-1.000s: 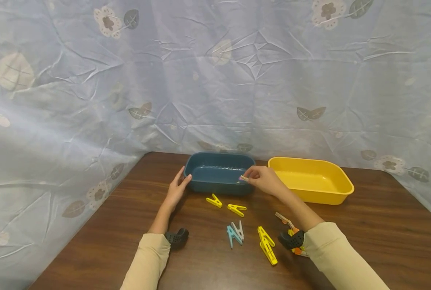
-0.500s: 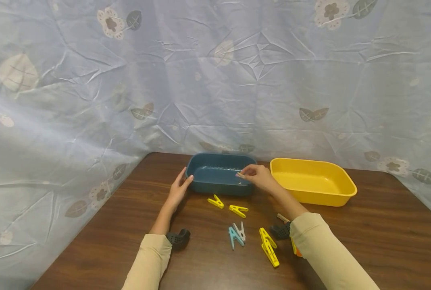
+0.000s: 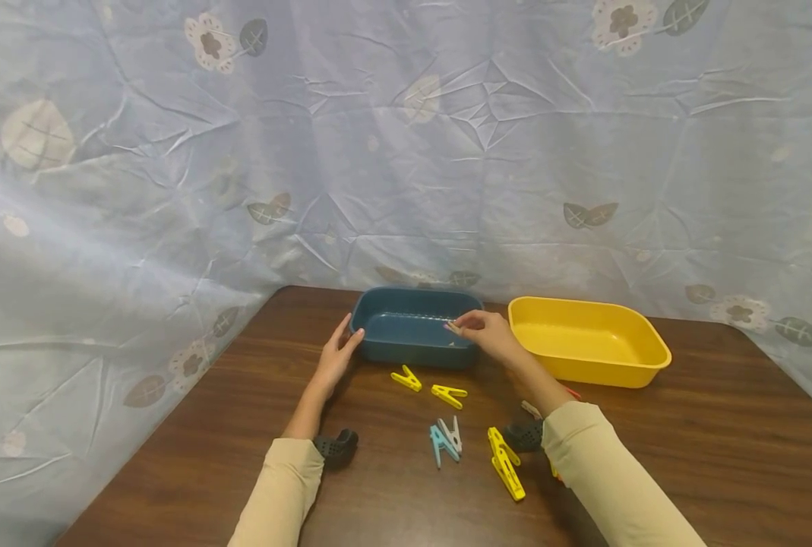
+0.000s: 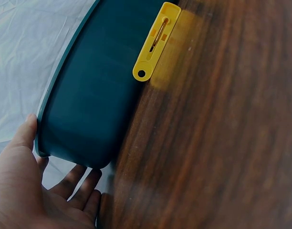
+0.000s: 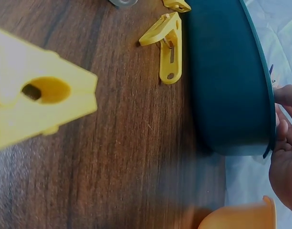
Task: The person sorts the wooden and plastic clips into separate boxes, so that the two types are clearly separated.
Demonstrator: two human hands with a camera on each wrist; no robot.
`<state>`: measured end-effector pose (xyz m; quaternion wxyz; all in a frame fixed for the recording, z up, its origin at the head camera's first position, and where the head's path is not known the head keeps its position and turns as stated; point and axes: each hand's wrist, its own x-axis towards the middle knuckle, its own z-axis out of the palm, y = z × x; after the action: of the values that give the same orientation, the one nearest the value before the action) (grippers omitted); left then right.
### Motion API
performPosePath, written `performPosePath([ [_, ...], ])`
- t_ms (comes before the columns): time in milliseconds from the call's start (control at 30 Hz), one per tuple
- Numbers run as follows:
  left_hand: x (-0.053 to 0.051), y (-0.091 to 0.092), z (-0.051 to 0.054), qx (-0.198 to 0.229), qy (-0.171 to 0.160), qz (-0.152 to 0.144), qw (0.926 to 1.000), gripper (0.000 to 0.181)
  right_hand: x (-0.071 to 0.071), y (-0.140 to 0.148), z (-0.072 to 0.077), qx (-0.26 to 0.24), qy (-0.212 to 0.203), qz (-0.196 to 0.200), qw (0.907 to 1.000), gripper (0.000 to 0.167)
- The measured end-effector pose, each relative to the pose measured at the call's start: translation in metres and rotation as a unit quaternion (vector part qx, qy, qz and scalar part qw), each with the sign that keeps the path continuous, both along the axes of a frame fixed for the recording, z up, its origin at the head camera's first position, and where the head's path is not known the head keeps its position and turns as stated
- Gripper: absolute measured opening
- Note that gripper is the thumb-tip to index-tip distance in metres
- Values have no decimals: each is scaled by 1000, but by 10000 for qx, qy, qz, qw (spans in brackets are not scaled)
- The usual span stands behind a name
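My left hand (image 3: 335,357) rests at the left end of the blue bin (image 3: 415,355). Its thumb touches the rim and the fingers spread along the end wall, as the left wrist view (image 4: 22,186) shows. Over the bin's front right rim, my right hand (image 3: 491,334) pinches a small clothespin (image 3: 453,327) with pale and purple parts, mostly hidden by the fingers. Two yellow clothespins (image 3: 406,378) (image 3: 450,395) lie just in front of the bin. Nearer are a light blue clothespin (image 3: 443,444), a grey one (image 3: 450,434) and a larger yellow one (image 3: 505,463).
A yellow bin (image 3: 617,372) stands right of the blue one, beside my right forearm. More clothespins (image 3: 532,410) lie partly hidden under that forearm. A patterned curtain (image 3: 406,190) hangs behind the wooden table (image 3: 720,441).
My right hand has moved slightly left and inward over the blue bin's rim, still pinching the clothespin, and its forearm has shifted left. The left hand has stayed on the bin.
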<state>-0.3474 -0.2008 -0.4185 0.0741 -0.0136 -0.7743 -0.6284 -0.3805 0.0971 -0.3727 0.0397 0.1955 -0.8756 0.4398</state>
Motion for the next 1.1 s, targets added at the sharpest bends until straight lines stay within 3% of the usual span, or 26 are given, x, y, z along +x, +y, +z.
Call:
performPosePath([
  [200, -4, 1, -7, -65, 105, 90, 9999, 67, 0, 1, 0, -135, -9, 37, 9999, 16],
  [1100, -1, 1, -5, -54, 144, 86, 9998, 66, 2, 0, -1, -229, 38, 37, 9997, 16],
])
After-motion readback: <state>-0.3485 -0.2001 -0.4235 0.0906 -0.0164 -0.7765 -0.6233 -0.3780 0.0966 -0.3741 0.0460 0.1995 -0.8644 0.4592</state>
